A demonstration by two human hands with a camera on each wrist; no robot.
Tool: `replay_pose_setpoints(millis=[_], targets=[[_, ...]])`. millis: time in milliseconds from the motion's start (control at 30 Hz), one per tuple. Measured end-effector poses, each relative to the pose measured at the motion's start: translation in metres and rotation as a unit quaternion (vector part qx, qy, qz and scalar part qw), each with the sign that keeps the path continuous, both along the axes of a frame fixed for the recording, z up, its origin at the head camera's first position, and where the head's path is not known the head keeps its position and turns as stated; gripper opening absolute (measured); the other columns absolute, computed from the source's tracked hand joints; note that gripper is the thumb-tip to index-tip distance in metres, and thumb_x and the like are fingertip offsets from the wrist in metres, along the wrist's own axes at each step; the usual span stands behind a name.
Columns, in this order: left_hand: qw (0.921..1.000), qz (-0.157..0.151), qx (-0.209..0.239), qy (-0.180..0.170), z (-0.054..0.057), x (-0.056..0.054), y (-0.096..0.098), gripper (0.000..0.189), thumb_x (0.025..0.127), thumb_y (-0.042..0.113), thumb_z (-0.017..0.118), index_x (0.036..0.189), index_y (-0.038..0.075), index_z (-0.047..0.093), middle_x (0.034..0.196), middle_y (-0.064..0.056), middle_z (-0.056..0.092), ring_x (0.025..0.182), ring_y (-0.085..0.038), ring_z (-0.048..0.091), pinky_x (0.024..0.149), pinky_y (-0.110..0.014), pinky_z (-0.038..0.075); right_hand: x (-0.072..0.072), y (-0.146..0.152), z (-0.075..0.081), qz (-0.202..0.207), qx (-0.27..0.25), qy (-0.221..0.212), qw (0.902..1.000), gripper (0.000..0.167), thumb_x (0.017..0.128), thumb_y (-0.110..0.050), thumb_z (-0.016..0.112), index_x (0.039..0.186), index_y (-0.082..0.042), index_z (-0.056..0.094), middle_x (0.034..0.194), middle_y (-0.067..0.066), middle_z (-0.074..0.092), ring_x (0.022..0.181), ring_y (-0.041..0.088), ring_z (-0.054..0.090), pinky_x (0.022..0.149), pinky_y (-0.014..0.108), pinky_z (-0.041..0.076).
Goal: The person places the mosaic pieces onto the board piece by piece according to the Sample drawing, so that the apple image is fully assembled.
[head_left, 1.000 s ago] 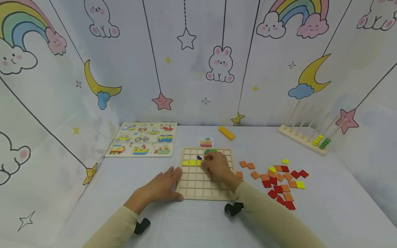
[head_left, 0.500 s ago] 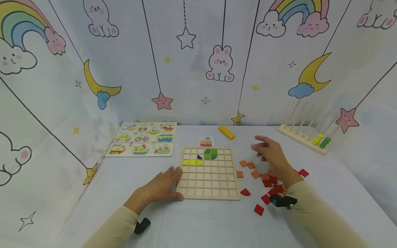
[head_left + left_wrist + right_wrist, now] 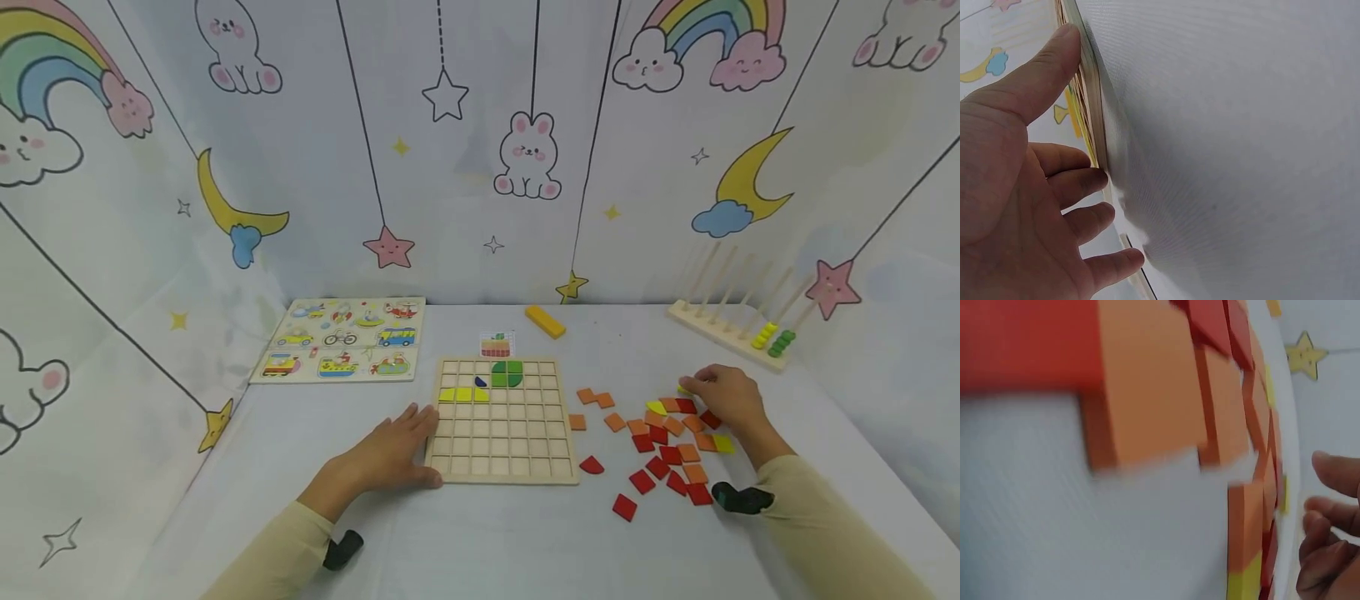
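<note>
The left hand point(image 3: 390, 450) lies with fingers spread and relaxed against the near-left edge of the wooden board point(image 3: 498, 429), gripping nothing, probably to steady it. Over at the scattered tiles point(image 3: 642, 482), right of the board on the counter point(image 3: 517, 542), the right hand point(image 3: 727, 398) has bent fingers at a yellow tile point(image 3: 682, 389); I can't tell whether it's pinched. The card point(image 3: 497, 343) sits just beyond the board, presumably for easy viewing.

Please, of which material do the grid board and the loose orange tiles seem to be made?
Grid board: probably unpainted wood, matt, judging by its pale tan colour.
Orange tiles: perhaps painted wood or plastic, rather matt; no grain or bright highlight shows.
</note>
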State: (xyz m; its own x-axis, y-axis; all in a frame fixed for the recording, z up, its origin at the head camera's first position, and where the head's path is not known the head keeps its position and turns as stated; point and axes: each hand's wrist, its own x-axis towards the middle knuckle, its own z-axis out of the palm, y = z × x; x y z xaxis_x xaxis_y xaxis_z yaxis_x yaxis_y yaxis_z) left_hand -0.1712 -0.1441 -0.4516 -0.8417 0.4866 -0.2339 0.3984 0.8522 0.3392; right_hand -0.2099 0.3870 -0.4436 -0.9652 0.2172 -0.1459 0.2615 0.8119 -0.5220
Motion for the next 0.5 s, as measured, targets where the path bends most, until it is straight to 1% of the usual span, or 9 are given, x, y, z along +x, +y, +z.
replay_pose_setpoints(millis=[67,133,167,200,267,333,400,433,500], targets=[[1.0000,-0.001,0.002,-0.002,0.001,0.000,0.000,0.099,0.083,0.052,0.080,0.159,0.009,0.035,0.166,-0.007,0.031,0.156,-0.032,0.021,0.121,-0.062,0.025,0.001,-0.008,0.001,0.032,0.008,0.003,0.9995,0.055,0.100,-0.042,0.063,0.124,0.007,0.059,0.108,0.025,0.063,0.087,0.032,0.056,0.065,0.035,0.051],[1.0000,-0.001,0.002,-0.004,0.002,0.000,0.001,0.099,0.083,0.052,0.080,0.159,0.009,0.034,0.166,-0.007,0.031,0.156,-0.032,0.021,0.121,-0.062,0.025,0.001,-0.013,0.005,0.053,0.024,0.006,0.9983,0.052,0.100,-0.038,0.064,0.126,0.007,0.058,0.109,0.026,0.064,0.088,0.034,0.059,0.067,0.038,0.054],[1.0000,-0.001,-0.002,-0.004,0.002,0.000,0.001,0.099,0.083,0.053,0.080,0.160,0.010,0.034,0.167,-0.006,0.031,0.156,-0.031,0.020,0.121,-0.061,0.025,0.001,-0.015,0.007,0.056,0.031,0.003,0.9980,0.053,0.100,-0.036,0.064,0.128,0.008,0.056,0.110,0.028,0.064,0.091,0.036,0.059,0.070,0.041,0.055],[1.0000,0.000,-0.003,-0.003,0.002,0.000,0.001,0.099,0.083,0.053,0.080,0.160,0.010,0.034,0.167,-0.006,0.031,0.156,-0.031,0.020,0.122,-0.061,0.025,0.001,-0.014,0.009,0.052,0.036,-0.001,0.9980,0.055,0.100,-0.035,0.063,0.130,0.010,0.054,0.112,0.030,0.064,0.092,0.038,0.059,0.072,0.044,0.055],[1.0000,0.001,-0.002,-0.002,0.003,0.000,0.001,0.099,0.083,0.052,0.080,0.160,0.009,0.034,0.166,-0.007,0.031,0.156,-0.032,0.021,0.121,-0.061,0.025,0.000,-0.011,0.011,0.031,0.045,-0.013,0.9984,0.061,0.100,-0.036,0.061,0.134,0.014,0.049,0.115,0.033,0.062,0.093,0.041,0.058,0.075,0.050,0.054],[1.0000,0.003,-0.002,-0.003,0.003,0.000,0.001,0.099,0.083,0.052,0.081,0.160,0.009,0.034,0.166,-0.007,0.031,0.156,-0.032,0.020,0.122,-0.061,0.025,-0.003,-0.006,0.010,0.012,0.047,-0.033,0.9983,0.066,0.100,-0.041,0.060,0.132,0.015,0.050,0.110,0.032,0.062,0.091,0.040,0.057,0.075,0.049,0.052],[1.0000,0.004,-0.001,-0.006,0.003,0.000,0.000,0.099,0.083,0.051,0.081,0.160,0.009,0.034,0.166,-0.007,0.031,0.156,-0.032,0.020,0.121,-0.061,0.025,-0.005,0.000,0.005,0.007,0.052,-0.047,0.9975,0.068,0.099,-0.046,0.061,0.127,0.016,0.052,0.105,0.029,0.063,0.088,0.038,0.056,0.072,0.046,0.051],[1.0000,0.004,0.000,-0.007,0.002,0.000,0.000,0.099,0.083,0.051,0.081,0.160,0.009,0.034,0.166,-0.007,0.031,0.156,-0.032,0.020,0.121,-0.061,0.025,-0.006,0.001,0.003,0.008,0.055,-0.049,0.9972,0.068,0.098,-0.047,0.062,0.126,0.015,0.054,0.104,0.028,0.064,0.087,0.038,0.056,0.071,0.046,0.051],[1.0000,0.006,-0.002,-0.007,0.001,0.000,-0.001,0.100,0.083,0.052,0.081,0.160,0.010,0.034,0.167,-0.006,0.030,0.156,-0.032,0.020,0.122,-0.061,0.024,-0.007,0.002,-0.003,0.011,0.063,-0.039,0.9972,0.064,0.097,-0.045,0.064,0.123,0.013,0.058,0.105,0.027,0.065,0.088,0.038,0.058,0.072,0.047,0.051]])
